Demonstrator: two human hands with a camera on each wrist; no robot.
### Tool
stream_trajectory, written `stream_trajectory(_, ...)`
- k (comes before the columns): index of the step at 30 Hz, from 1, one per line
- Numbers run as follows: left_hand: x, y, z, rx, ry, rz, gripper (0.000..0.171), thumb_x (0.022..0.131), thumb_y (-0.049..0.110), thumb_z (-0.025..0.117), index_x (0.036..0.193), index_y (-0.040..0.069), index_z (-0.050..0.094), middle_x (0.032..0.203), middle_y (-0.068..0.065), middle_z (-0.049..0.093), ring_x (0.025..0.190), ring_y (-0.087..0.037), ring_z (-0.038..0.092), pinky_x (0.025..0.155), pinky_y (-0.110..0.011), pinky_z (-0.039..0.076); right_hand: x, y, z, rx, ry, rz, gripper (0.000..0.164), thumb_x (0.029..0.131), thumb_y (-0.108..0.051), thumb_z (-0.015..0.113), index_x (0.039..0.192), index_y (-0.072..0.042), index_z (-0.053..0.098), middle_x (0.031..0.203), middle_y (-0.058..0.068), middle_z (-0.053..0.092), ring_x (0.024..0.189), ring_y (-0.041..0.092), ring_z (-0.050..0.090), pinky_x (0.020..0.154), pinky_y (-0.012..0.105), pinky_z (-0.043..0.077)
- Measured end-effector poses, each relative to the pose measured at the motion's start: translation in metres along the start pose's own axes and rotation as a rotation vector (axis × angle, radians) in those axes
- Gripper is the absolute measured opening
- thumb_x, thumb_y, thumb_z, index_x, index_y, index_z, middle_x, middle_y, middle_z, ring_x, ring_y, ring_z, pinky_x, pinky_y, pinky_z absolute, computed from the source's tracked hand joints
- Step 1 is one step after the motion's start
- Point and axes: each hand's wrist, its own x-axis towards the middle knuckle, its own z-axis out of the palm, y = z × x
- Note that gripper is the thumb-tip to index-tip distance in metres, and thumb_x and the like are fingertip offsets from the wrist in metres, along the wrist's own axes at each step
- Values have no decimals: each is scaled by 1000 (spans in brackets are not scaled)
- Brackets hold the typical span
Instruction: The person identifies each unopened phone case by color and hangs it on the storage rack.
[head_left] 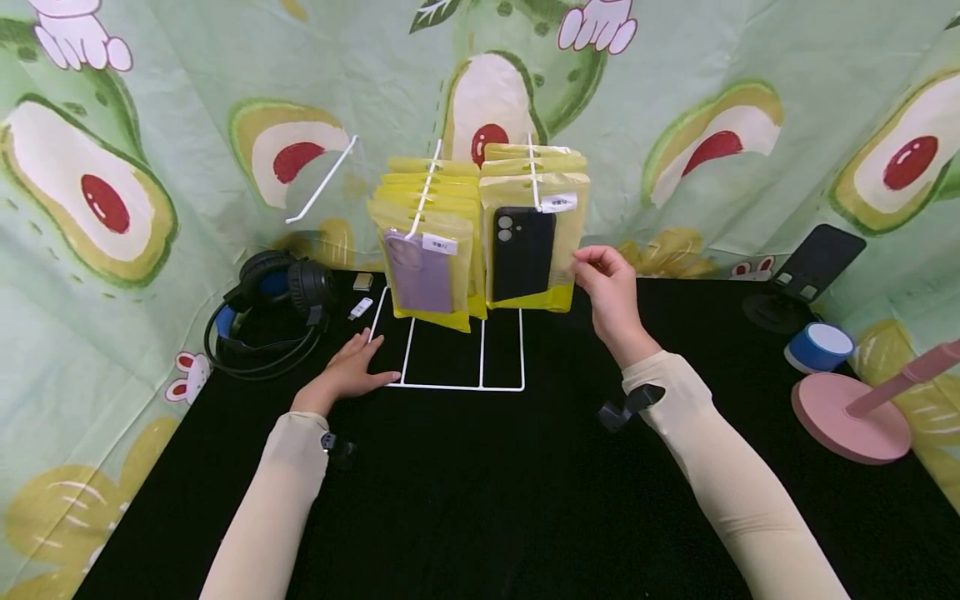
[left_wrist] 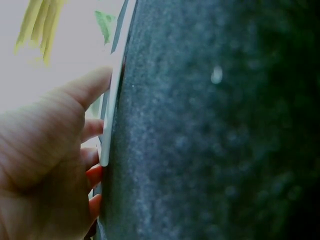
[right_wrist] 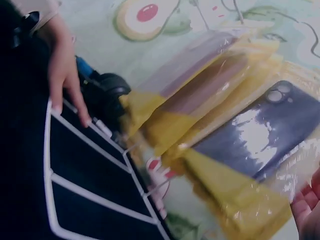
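Note:
A white wire display rack (head_left: 450, 387) stands on the black tabletop, its prongs hung with yellow-edged clear bags. My right hand (head_left: 611, 296) pinches the right edge of the front bag (head_left: 562, 250) on the right prong, which contains a black phone case (head_left: 522, 254). The right wrist view also shows this black case (right_wrist: 265, 130), with fingertips at the bag's edge. On the middle prong, the front bag has a purple phone case (head_left: 420, 275) inside. My left hand (head_left: 348, 371) rests with spread fingers on the rack base's front left corner; the left wrist view shows its thumb against the white wire (left_wrist: 116, 85).
Headphones (head_left: 273, 300), a USB stick (head_left: 361, 308) and a small box (head_left: 363, 282) lie left of the rack. At the right are a phone stand (head_left: 817, 262), a blue roll (head_left: 817, 347) and a pink round base (head_left: 851, 417). Another prong (head_left: 322, 183) juts out on the left.

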Motion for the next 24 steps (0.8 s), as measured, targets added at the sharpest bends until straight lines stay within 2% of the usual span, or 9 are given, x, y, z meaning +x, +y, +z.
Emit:
stream_trajectory(5, 1, -1, -1, 5, -2, 2, 87, 90, 53, 54, 150, 1, 18, 155, -25, 0, 143, -40, -2, 113, -57, 5, -14, 16, -28, -1, -58, 117, 7, 93, 4, 52, 94, -1, 56, 94, 7, 54, 82, 13, 63, 78, 22, 54)
stream_trajectory(12, 1, -3, 1, 2, 1, 9, 87, 90, 52, 54, 150, 1, 18, 156, -24, -1, 143, -39, -3, 113, -56, 5, -42, 36, -68, -88, -100, 294, 10, 94, 0, 52, 103, -4, 54, 103, 4, 53, 90, 11, 62, 84, 23, 52)
stream_trajectory(19, 2, 1, 0, -16, 8, 21, 88, 90, 53, 55, 150, 2, 18, 156, -23, -1, 143, -38, -3, 113, -56, 4, -68, 41, -94, -136, -150, 348, 12, 94, -2, 53, 106, -3, 54, 103, 3, 53, 91, 10, 62, 84, 23, 52)
stream_trajectory(24, 3, 4, -1, -20, 9, 26, 86, 91, 51, 54, 150, 1, 18, 156, -24, -1, 143, -39, -3, 113, -56, 5, -77, 37, -104, -202, -185, 367, 19, 94, -7, 53, 113, -3, 52, 115, 12, 50, 94, 9, 61, 86, 23, 51)
